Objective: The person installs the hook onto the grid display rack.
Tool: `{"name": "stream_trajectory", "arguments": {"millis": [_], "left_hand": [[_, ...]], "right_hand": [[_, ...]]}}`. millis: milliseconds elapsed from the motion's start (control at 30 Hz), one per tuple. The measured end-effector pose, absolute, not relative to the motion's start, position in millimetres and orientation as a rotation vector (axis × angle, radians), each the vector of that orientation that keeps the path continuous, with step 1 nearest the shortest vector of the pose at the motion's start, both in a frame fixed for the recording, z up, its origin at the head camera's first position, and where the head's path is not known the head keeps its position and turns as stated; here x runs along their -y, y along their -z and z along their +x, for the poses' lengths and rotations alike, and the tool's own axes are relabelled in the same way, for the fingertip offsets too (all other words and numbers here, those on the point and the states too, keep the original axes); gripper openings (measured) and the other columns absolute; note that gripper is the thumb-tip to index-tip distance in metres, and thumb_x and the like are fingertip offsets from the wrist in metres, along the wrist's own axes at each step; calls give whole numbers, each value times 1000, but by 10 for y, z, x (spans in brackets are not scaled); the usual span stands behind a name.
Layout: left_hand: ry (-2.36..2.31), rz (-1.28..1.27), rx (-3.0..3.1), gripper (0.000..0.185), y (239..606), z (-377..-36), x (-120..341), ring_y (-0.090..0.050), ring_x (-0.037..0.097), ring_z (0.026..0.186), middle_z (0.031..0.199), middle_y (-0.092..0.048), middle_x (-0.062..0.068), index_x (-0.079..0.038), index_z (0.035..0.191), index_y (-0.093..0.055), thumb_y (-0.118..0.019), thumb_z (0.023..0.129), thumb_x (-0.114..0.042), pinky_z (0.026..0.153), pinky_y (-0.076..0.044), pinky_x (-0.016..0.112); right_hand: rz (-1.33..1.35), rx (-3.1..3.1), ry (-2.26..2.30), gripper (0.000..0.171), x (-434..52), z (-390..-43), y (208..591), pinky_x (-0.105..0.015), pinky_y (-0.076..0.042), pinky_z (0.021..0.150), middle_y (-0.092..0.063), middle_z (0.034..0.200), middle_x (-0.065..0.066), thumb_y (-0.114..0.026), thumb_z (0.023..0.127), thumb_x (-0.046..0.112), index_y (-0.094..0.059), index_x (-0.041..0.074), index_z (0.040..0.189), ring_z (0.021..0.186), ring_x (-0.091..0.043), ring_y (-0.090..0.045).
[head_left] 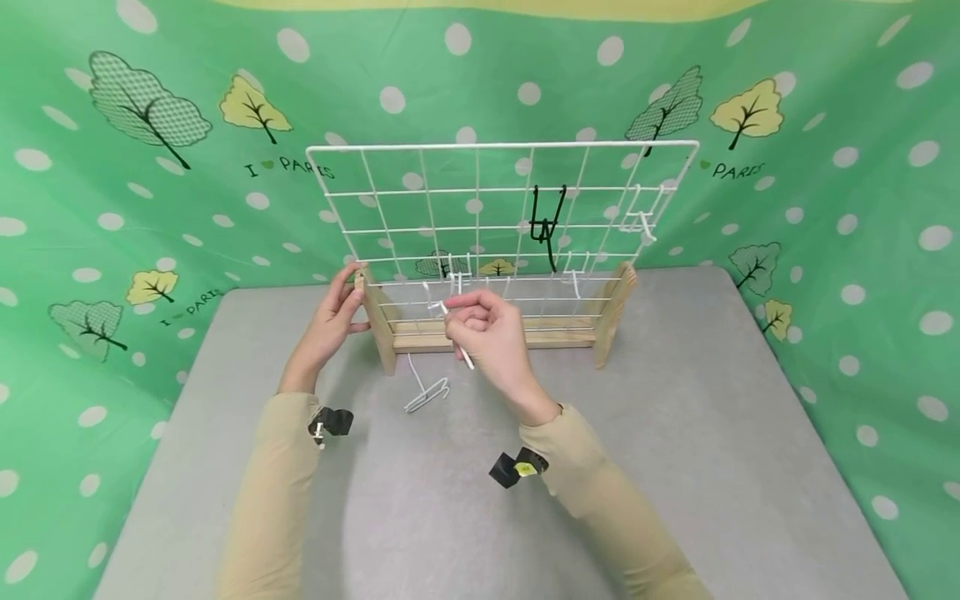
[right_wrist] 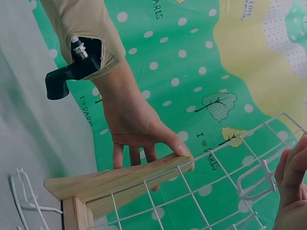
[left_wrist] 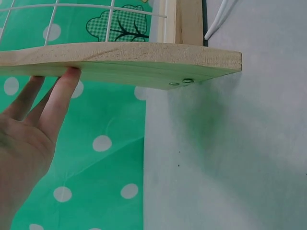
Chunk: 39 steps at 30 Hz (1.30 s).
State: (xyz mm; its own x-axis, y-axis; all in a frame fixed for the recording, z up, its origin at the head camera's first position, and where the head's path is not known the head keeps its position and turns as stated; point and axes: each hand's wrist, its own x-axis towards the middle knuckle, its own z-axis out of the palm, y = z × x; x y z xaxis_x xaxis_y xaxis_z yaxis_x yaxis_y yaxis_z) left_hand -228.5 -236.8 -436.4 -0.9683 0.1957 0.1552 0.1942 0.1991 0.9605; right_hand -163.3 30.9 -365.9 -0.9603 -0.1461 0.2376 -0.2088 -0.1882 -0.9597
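My left hand holds the upper part of the left wooden side panel of a white wire grid rack. In the left wrist view, fingertips touch the panel's outer face; the right wrist view shows the thumb on its edge. In front of the lower left grid, my right hand pinches a white wire hook, its frame seen in the right wrist view. Whether this hook touches the grid, I cannot tell. Another white hook lies on the table before the rack.
A black hook hangs right of the grid's middle. White hooks hang at the upper right, the lower right and behind my right fingers. The rack stands on a grey table against a green dotted cloth.
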Motion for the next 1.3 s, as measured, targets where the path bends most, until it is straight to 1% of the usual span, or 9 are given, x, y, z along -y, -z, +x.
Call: {"name": "stream_trajectory", "arguments": {"millis": [167, 300, 500, 567, 733, 833, 1000, 1167, 1300], "left_hand": [[-1947, 407, -2425, 49, 4357, -2282, 2362, -36, 45, 129, 145, -33, 29, -19, 152, -23, -39, 106, -24, 76, -57, 27], [-1943, 404, -2430, 49, 4348, -2273, 2364, -35, 45, 130, 147, -32, 28, -18, 152, -22, -38, 106, -22, 78, -57, 31], [-1929, 391, -2436, 50, 4341, -2252, 2388, -35, 44, 131, 148, -31, 27, -20, 152, -21, -38, 106, -23, 82, -56, 40], [-1933, 391, -2432, 49, 4347, -2259, 2388, -35, 44, 131, 148, -31, 27, -21, 152, -22, -39, 106, -24, 82, -56, 40], [-1930, 395, -2429, 49, 4357, -2283, 2381, -36, 43, 129, 147, -32, 27, -21, 152, -23, -39, 106, -24, 84, -54, 47], [-1929, 388, -2423, 49, 4349, -2291, 2373, -37, 44, 129, 147, -32, 26, -21, 152, -23, -39, 106, -24, 85, -53, 52], [-1937, 397, -2407, 48, 4338, -2299, 2354, -37, 44, 128, 146, -33, 27, -20, 152, -22, -38, 106, -23, 87, -49, 59], [-1942, 387, -2406, 49, 4330, -2282, 2350, -36, 44, 129, 147, -32, 27, -20, 152, -21, -38, 106, -21, 88, -47, 63], [-1935, 389, -2411, 49, 4334, -2278, 2352, -36, 44, 129, 146, -33, 28, -20, 152, -21, -38, 106, -21, 87, -47, 63]], "right_hand": [[443, 1963, -2335, 23, -283, -1661, 3634, -17, -36, 38, -61, 67, -3, -54, 78, -15, -61, -12, 100, 44, -11, -49], [461, 1966, -2326, 22, -261, -1678, 3609, -18, -37, 39, -62, 67, -4, -55, 80, -14, -61, -11, 100, 45, -13, -50], [487, 1971, -2308, 20, -212, -1715, 3571, -19, -39, 40, -62, 67, -15, -57, 82, -12, -64, -10, 101, 46, -14, -53], [496, 1972, -2293, 20, -197, -1737, 3560, -19, -40, 40, -63, 68, -15, -58, 82, -12, -64, -9, 101, 46, -14, -54], [503, 1949, -2308, 20, -161, -1780, 3533, -20, -47, 49, -64, 65, -6, -57, 82, -14, -63, -11, 101, 48, -13, -57], [492, 1941, -2318, 20, -148, -1794, 3519, -22, -51, 54, -64, 64, -4, -57, 82, -14, -63, -12, 101, 48, -13, -59], [462, 1980, -2263, 18, -142, -1813, 3482, -21, -47, 47, -64, 65, -7, -59, 84, -12, -65, -10, 100, 47, -14, -57], [463, 2021, -2192, 16, -121, -1836, 3437, -19, -41, 42, -65, 67, -17, -62, 84, -9, -65, -10, 100, 47, -17, -57], [453, 2052, -2128, 15, -96, -1867, 3424, -20, -39, 41, -65, 66, -15, -62, 83, -6, -66, -6, 98, 47, -21, -58]]}}
